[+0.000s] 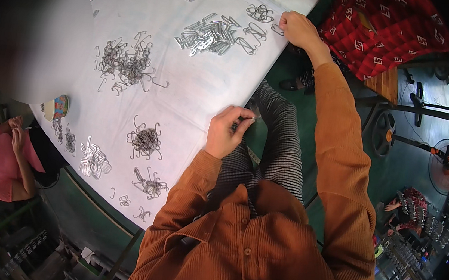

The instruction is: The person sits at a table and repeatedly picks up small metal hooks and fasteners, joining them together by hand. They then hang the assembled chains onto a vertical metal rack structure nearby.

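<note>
My left hand (225,133) hangs just off the table's near edge, thumb and forefinger closed at the tips on something too small to make out. At the right edge of the table my right hand (298,29) is closed in a pinch on a bent wire loop (277,30). Left of it lie a small heap of wire loops (259,13) and some larger wire pieces (250,45). A pile of flat, shiny metal clips (208,35) is farther left. Tangled wire hooks (126,63) form a big heap mid-table, and a smaller hook heap (145,140) sits nearer.
The white-covered table (186,89) also bears another clip pile (94,159) and a colourful paper tub (56,107). A person in pink (6,155) works across its left side. Red patterned cloth (380,33) hangs at right, near a fan (443,163).
</note>
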A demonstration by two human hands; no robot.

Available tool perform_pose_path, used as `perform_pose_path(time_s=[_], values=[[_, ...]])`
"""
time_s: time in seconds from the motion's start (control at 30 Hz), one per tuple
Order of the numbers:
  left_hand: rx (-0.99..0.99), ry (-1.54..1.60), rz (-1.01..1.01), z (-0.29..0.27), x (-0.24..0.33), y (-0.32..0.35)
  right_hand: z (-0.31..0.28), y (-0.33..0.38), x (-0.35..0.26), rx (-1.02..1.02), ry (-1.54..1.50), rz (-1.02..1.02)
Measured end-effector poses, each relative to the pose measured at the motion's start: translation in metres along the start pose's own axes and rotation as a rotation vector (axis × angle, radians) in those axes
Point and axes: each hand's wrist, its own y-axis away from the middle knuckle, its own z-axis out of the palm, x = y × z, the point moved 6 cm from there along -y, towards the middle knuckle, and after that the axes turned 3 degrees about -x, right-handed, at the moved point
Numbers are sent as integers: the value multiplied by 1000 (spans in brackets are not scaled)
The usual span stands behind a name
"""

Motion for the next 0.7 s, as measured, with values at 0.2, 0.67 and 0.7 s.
perform_pose_path(time_s=[0.2, 0.67, 0.7], values=[[43, 35, 27, -6, 1, 3, -2, -8, -4, 146, 11, 42], [104, 57, 194, -9, -9, 10, 77, 67, -287, -160, -201, -586], [153, 85, 241, -6, -14, 11, 84, 67, -296, -171, -155, -546]])
